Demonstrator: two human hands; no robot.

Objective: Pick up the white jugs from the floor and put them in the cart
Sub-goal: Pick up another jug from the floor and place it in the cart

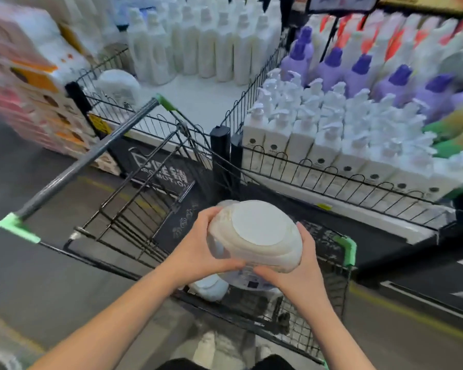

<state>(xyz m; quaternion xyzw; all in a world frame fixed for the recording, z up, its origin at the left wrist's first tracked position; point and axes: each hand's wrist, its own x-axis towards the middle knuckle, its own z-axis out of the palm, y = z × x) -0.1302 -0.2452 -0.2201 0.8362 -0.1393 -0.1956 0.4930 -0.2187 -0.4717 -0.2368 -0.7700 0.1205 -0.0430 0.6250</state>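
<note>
I hold a white jug [257, 231] over the black wire cart [134, 204], its flat round bottom turned up toward me. My left hand [198, 249] grips its left side, fingers curled over the edge. My right hand [302, 265] grips its right side and underside. Another white jug [211, 287] lies inside the cart basket just below the held one. The cart has a grey handle bar [86, 161] with green corner caps.
Wire-fenced display bins stand beyond the cart: white bottles [198, 44] at the back, white pump bottles [332, 137] and purple-capped bottles [358, 73] to the right. Stacked pink and orange packs [24, 84] sit at left. Grey floor with a yellow line [412, 316] surrounds the cart.
</note>
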